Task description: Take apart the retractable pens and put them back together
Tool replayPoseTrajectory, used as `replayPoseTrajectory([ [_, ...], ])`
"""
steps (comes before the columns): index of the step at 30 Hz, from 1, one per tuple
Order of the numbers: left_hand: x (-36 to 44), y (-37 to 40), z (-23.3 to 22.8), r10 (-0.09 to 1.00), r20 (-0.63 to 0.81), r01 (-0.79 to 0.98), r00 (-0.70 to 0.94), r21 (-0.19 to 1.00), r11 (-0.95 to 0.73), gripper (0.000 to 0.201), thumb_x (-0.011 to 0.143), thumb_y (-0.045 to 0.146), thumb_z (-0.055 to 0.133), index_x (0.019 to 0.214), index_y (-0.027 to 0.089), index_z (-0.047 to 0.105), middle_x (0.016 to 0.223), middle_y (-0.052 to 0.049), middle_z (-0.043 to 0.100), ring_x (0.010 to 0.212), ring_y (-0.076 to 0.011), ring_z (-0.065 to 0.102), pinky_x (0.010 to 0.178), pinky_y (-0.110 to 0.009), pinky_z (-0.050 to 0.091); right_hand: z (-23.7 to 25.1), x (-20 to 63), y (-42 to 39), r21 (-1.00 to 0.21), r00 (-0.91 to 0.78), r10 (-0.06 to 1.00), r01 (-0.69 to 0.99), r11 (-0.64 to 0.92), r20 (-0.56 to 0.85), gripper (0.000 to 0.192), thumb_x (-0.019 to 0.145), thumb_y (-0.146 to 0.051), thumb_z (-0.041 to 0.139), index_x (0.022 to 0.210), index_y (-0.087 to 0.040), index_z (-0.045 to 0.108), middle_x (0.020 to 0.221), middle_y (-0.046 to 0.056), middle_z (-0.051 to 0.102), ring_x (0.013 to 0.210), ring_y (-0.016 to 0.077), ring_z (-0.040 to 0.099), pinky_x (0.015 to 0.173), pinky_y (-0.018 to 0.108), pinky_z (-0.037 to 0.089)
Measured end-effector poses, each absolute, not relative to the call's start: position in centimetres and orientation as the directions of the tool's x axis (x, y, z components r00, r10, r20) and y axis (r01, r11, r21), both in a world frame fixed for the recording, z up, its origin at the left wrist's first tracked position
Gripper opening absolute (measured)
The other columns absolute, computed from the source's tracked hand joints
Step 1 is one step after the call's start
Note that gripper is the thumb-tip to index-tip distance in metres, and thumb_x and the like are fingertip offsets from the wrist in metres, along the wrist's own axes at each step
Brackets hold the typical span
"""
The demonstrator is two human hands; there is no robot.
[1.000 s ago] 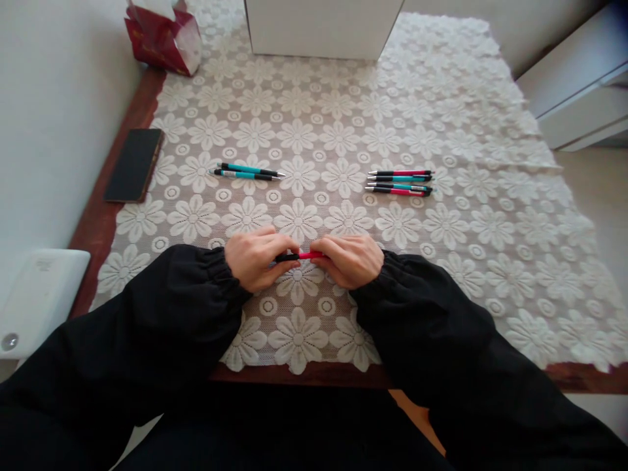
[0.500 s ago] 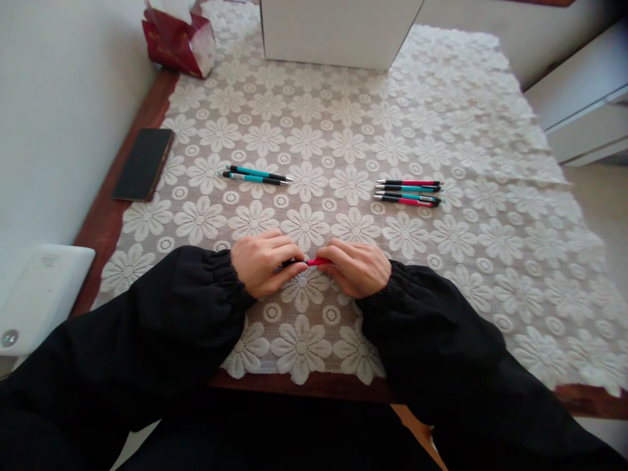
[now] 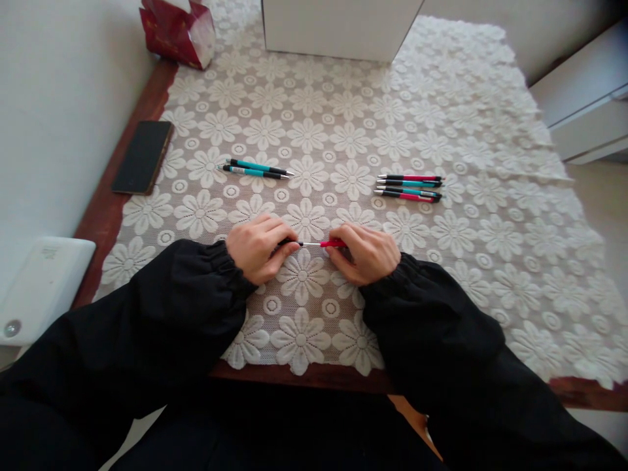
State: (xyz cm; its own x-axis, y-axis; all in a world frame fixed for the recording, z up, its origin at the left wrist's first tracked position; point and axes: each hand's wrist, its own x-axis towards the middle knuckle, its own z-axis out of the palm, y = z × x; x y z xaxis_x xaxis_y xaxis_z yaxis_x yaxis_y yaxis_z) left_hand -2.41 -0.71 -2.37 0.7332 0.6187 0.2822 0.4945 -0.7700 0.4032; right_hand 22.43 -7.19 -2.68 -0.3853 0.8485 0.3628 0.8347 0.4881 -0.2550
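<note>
Near the table's front edge, my left hand (image 3: 260,247) is closed on the black front section (image 3: 293,243) of a pen. My right hand (image 3: 366,254) pinches the red pen barrel (image 3: 332,243). Between the two parts a thin pale refill (image 3: 311,244) shows in the gap, lying level from one hand to the other. Farther back on the left lie two teal and black pens (image 3: 255,170), side by side. Several red or teal pens with black ends (image 3: 408,188) lie in a row on the right, their metal tips to the left.
A white lace tablecloth (image 3: 304,275) covers the wooden table. A dark phone-like slab (image 3: 143,157) lies at the left edge, with a red tissue pack (image 3: 177,33) behind it. A white box (image 3: 338,29) stands at the back. A white device (image 3: 44,288) is at lower left.
My hands have drawn apart, the right one moving rightward with the red barrel. The gap between the pen's parts has widened, and the thin refill now shows.
</note>
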Motion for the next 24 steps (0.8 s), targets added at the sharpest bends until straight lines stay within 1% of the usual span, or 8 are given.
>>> replayPoseTrajectory([
  [3,-2.4,-0.6,-2.4,0.627,0.266,0.491,0.732,0.432,-0.756,0.024,0.100,0.032,0.052,0.102,0.018,0.071,0.095,-0.005,0.076,0.089,-0.0196,0.065,0.078,-0.033,0.051,-2.6,23.4,-6.6,-0.269,-0.389,0.851,0.829,0.491,0.353,0.011,0.094,-0.026,0.053,0.095,-0.019,0.062,0.083,0.005,0.066,0.076,0.0202,0.059,0.070,0.033,0.043],
  [7,-2.5,-0.5,-2.9,0.597,0.318,0.446,0.737,0.435,-0.782,0.027,0.101,0.028,0.048,0.107,0.019,0.073,0.097,-0.004,0.077,0.087,-0.0186,0.067,0.078,-0.032,0.052,-2.6,25.4,-5.9,-0.284,-0.407,0.837,0.808,0.517,0.364,0.008,0.090,-0.024,0.055,0.093,-0.020,0.061,0.084,0.006,0.066,0.079,0.0233,0.057,0.074,0.038,0.044],
  [11,-2.6,-0.5,-3.0,0.590,0.336,0.434,0.734,0.437,-0.788,0.026,0.101,0.027,0.049,0.103,0.019,0.074,0.095,-0.004,0.077,0.084,-0.0181,0.066,0.076,-0.031,0.052,-3.0,27.1,-5.4,-0.298,-0.314,0.869,0.848,0.438,0.382,0.007,0.089,-0.025,0.057,0.092,-0.021,0.062,0.086,0.006,0.066,0.083,0.0244,0.058,0.076,0.039,0.044],
  [14,-2.5,-0.5,-3.1,0.555,0.359,0.392,0.751,0.434,-0.811,0.026,0.102,0.030,0.050,0.105,0.019,0.074,0.093,-0.004,0.077,0.082,-0.0177,0.066,0.074,-0.030,0.051,-3.1,27.0,-5.4,-0.278,-0.260,0.864,0.873,0.401,0.431,0.011,0.093,-0.028,0.057,0.097,-0.022,0.065,0.093,0.006,0.069,0.091,0.0254,0.060,0.085,0.041,0.043],
  [17,-2.4,-0.4,-3.2,0.486,0.382,0.319,0.786,0.423,-0.848,0.027,0.103,0.034,0.051,0.110,0.020,0.073,0.092,-0.004,0.077,0.081,-0.0169,0.066,0.077,-0.029,0.051,-2.6,25.4,-6.0,-0.261,-0.297,0.808,0.842,0.473,0.508,0.016,0.097,-0.032,0.060,0.108,-0.023,0.068,0.105,0.005,0.072,0.099,0.0245,0.062,0.094,0.042,0.040],
  [21,-2.3,-0.3,-3.2,0.397,0.445,0.219,0.803,0.398,-0.891,0.027,0.104,0.037,0.053,0.111,0.021,0.073,0.088,-0.003,0.076,0.078,-0.0159,0.065,0.075,-0.028,0.051,-1.9,22.4,-7.4,-0.249,-0.431,0.765,0.769,0.589,0.479,0.019,0.099,-0.035,0.062,0.112,-0.023,0.068,0.102,0.003,0.075,0.093,0.0210,0.062,0.089,0.038,0.039],
  [23,-2.3,-0.4,-3.1,0.370,0.456,0.188,0.809,0.396,-0.899,0.026,0.104,0.037,0.053,0.110,0.020,0.072,0.086,-0.003,0.076,0.075,-0.0156,0.064,0.073,-0.027,0.050,-1.9,21.5,-7.7,-0.258,-0.440,0.773,0.766,0.589,0.457,0.015,0.102,-0.034,0.058,0.103,-0.024,0.070,0.093,0.001,0.075,0.086,0.0192,0.061,0.085,0.037,0.038],
  [24,-2.3,-0.5,-3.0,0.373,0.453,0.187,0.809,0.403,-0.896,0.025,0.103,0.036,0.054,0.110,0.020,0.072,0.085,-0.002,0.076,0.075,-0.0155,0.064,0.072,-0.027,0.050,-2.0,21.3,-7.8,-0.268,-0.436,0.788,0.772,0.576,0.435,0.018,0.103,-0.033,0.056,0.097,-0.024,0.070,0.088,0.001,0.074,0.083,0.0187,0.060,0.083,0.036,0.038],
])
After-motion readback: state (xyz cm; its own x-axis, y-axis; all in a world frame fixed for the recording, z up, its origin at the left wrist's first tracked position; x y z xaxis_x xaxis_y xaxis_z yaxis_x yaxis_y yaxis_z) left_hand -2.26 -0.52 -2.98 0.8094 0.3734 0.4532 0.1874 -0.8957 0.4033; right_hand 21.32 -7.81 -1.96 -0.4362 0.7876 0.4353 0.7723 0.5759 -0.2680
